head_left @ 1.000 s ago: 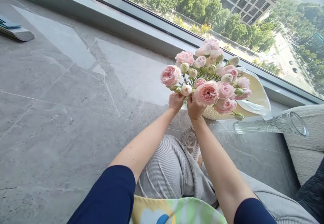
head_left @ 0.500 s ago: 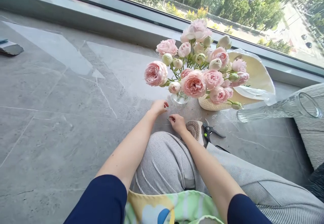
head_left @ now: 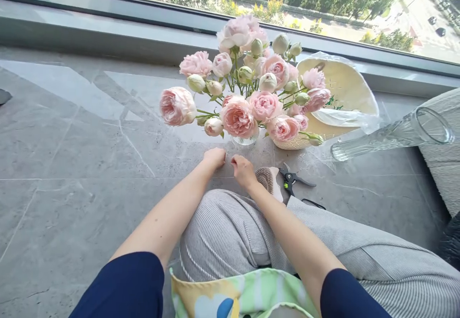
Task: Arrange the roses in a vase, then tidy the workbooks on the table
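Just below the glass vase [head_left: 245,140] of pink roses [head_left: 237,118], on the grey stone ledge [head_left: 89,140], left hand [head_left: 214,159] and right hand [head_left: 244,171] side by side, fingers [head_left: 219,154] curled, pinching nothing.

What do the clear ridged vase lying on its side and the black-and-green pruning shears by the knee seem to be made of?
The clear ridged vase looks like glass: transparent, glossy, with sharp highlights along its moulded ridges, though clear acrylic remains possible. The black-and-green pruning shears seem to have metal blades, given their slim, hard edges, and matte plastic grips; the small size leaves this uncertain.
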Available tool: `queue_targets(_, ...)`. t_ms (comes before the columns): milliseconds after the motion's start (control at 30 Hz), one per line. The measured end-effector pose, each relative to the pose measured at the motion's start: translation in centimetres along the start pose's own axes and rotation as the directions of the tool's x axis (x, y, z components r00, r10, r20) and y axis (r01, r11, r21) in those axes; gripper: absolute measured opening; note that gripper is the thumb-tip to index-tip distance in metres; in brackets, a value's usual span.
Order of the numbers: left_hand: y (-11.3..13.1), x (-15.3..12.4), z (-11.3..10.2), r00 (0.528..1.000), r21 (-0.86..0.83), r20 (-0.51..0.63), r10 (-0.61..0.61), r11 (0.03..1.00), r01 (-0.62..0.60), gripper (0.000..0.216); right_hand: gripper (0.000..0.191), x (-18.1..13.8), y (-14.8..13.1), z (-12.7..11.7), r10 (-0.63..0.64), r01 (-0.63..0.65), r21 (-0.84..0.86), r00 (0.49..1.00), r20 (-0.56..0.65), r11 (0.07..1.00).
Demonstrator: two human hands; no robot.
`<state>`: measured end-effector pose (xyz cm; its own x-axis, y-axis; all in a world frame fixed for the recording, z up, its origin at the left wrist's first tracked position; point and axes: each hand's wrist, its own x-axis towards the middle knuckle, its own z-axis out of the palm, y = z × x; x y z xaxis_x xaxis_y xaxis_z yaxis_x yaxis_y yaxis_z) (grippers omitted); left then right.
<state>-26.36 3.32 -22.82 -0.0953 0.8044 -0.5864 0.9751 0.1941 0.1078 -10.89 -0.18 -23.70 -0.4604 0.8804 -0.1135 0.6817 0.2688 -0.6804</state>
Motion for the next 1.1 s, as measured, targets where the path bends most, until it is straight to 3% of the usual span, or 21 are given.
queue_targets(133,0.6,-0.3,-0.1,0.999,-0.014,-0.020,0.028,0.999,-0.029,0.015,0.023,1.1,3.5,-6.3,0.072,-0.021,0.198,0.964,-0.257,0.980)
queue_targets(233,2.3,0.0,0.0,0.993,-0.071,-0.052,0.110,0.991,-0.114,0.024,0.020,2.0,7.7,-9.2,0.182,-0.147,0.172,0.960,-0.213,0.974)
queue_targets(300,4.1,0.7,0.2,0.976,-0.125,-0.087,0.199,0.970,-0.209,0.026,0.021,2.5,10.1,-9.3,0.207,-0.187,0.128,0.963,-0.171,0.974)
queue_targets(400,6.9,2.3,0.7,0.947,-0.185,-0.154,0.284,0.933,-0.309,0.028,0.018,3.0,12.0,-7.6,0.204,-0.192,0.101,0.969,-0.138,0.976)
queue_targets(567,9.1,4.3,1.7,0.960,-0.153,-0.162,0.227,0.956,-0.252,0.033,0.012,3.9,13.4,-4.6,0.204,-0.202,0.027,0.975,-0.084,0.979)
queue_targets(767,9.6,5.0,1.6,0.965,-0.078,-0.183,0.188,0.976,-0.205,0.035,0.011,4.9,14.1,-4.0,0.135,-0.136,-0.028,0.991,-0.007,0.990)
queue_targets(900,10.7,5.5,1.6,0.957,0.047,-0.240,0.164,0.986,-0.158,0.036,0.014,3.4,14.6,-5.2,0.084,-0.084,-0.027,0.996,0.030,0.996)
queue_targets(1100,11.6,5.9,2.5,0.958,0.245,-0.243,0.152,0.965,-0.091,0.033,0.017,-2.4,18.8,-10.2,0.130,-0.131,-0.024,0.991,-0.019,0.991)
